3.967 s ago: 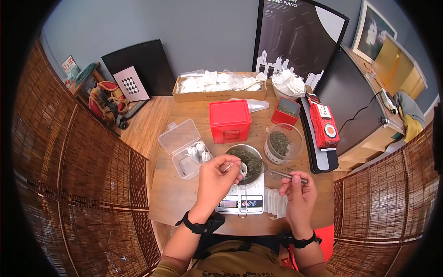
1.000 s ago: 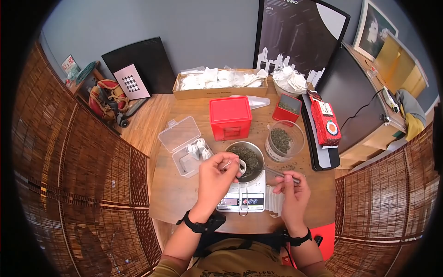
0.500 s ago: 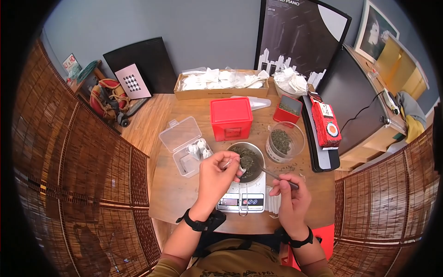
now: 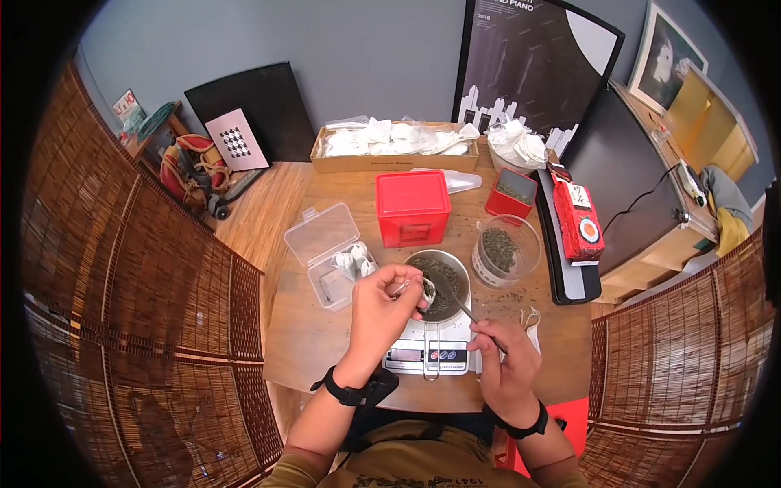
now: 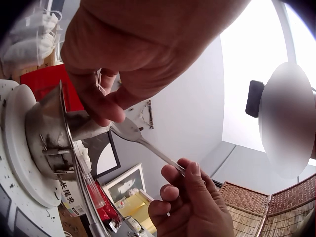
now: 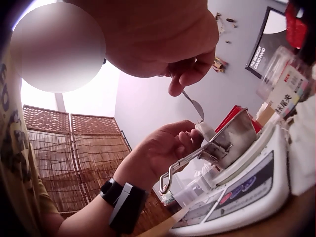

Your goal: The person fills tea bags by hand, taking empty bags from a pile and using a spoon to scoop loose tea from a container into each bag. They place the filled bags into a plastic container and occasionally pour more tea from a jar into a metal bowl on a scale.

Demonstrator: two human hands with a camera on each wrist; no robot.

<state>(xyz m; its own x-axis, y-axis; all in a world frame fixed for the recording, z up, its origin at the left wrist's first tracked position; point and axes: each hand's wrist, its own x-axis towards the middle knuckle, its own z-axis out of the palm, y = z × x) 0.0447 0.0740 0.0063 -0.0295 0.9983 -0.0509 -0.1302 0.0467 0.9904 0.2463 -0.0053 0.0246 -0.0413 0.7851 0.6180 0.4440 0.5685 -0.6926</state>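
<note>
The white pouch (image 6: 206,131) is at the pot (image 5: 42,133), pinched by the left hand's (image 4: 384,302) thumb and fingers. Since half a second ago the right hand (image 4: 508,358) has shifted left, closer to the pot; its thumb and fingers pinch the spoon (image 5: 157,152), whose bowl is now at the pouch's mouth. The pot sits on the scale (image 4: 451,366) near the table's (image 4: 329,358) near edge. The red box (image 4: 413,203) stands close behind, the leaf tub (image 4: 492,275) just right, the clear case (image 4: 319,232) toward the left edge.
</note>
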